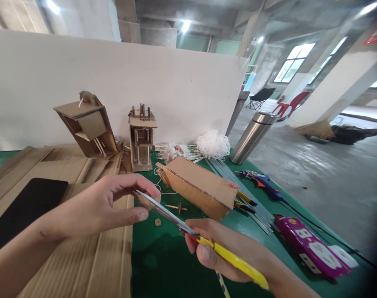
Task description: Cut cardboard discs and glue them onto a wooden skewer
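Head view, small tan cardboard piece [144,202] pinched between thumb and fingers of left hand [109,205], yellow-handled metal scissors [235,258] gripped by curled right hand [227,246], blades against piece, above green tabletop [163,269].

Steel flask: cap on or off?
On. The cap sits in line on top of the flask, with just a thin dark seam between.

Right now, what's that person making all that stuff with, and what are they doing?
The left hand holds a small brown piece, and the right hand holds yellow-handled scissors with the blades up against it. A long cardboard box lies just beyond, near two standing cardboard models. A blue glue gun lies off to the right.
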### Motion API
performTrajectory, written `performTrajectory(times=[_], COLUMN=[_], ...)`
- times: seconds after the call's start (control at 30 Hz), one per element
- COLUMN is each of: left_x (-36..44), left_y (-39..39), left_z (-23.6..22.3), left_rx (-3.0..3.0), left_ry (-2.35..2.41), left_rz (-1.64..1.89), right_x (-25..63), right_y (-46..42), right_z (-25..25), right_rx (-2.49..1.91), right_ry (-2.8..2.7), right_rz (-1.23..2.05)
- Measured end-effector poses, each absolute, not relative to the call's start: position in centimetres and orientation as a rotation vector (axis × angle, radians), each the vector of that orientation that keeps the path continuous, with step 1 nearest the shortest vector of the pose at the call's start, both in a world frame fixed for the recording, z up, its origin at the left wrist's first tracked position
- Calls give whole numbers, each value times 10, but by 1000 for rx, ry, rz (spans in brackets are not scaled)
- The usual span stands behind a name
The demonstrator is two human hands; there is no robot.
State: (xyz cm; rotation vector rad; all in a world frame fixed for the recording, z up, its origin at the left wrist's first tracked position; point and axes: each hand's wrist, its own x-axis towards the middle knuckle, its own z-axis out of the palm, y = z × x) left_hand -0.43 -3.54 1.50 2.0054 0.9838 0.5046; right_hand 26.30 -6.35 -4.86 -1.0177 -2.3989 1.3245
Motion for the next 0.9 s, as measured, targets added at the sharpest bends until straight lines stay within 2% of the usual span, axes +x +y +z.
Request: performTrajectory(times=[0.3,0.37,0.53,0.77,0.9], left_x=[-11,-11,0,25,28], left_y=[-24,-20,-14,-26,-34], left_z=[-1,-6,-27,-62,-75], left_rx=[1738,1677,1636,1702,1735], left_ry=[1048,1070,1057,1031,1039], left_rz=[1099,1143,971,707,621], right_x=[261,263,282,333,354], right_y=[-63,-64,-75,-104,-112], right_z=[-54,-53,-55,-85,-104], right_rx=[-1230,-1263,-1491,-1977,-2112], right_ry=[-2155,-2106,-2055,-2221,-2202], right_rz=[1403,1394,1229,600,545])
